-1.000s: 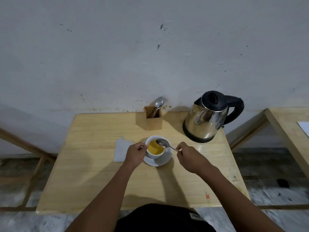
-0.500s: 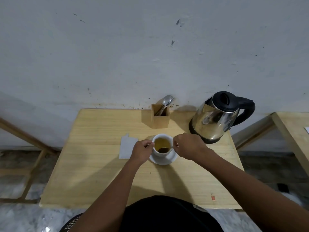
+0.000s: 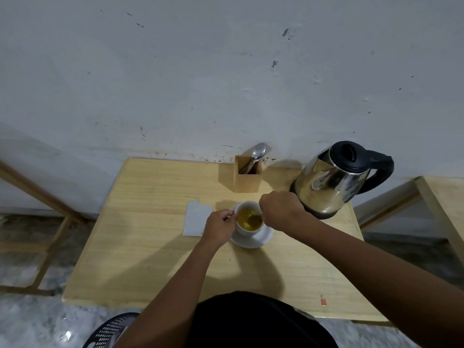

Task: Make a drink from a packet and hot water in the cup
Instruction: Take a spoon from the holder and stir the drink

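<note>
A white cup (image 3: pixel 244 230) stands on a white saucer (image 3: pixel 262 239) in the middle of the wooden table (image 3: pixel 150 247). Yellow liquid fills the cup. My left hand (image 3: pixel 219 226) grips the cup's handle side on the left. My right hand (image 3: pixel 280 209) hovers over the cup's right rim and holds a spoon (image 3: pixel 254 218) whose bowl dips into the liquid. A torn pale packet (image 3: pixel 197 217) lies flat just left of the cup. The steel kettle (image 3: pixel 334 179) with a black lid and handle stands behind my right hand.
A wooden holder (image 3: pixel 247 175) with cutlery stands at the table's back edge against the wall. A second table (image 3: pixel 444 197) is at the right. A dark plastic basket (image 3: pixel 110 331) shows at the bottom left on the floor.
My right hand moved from beside the cup to above it, and the spoon went from resting over the rim down into the liquid. My left hand stayed on the cup.
</note>
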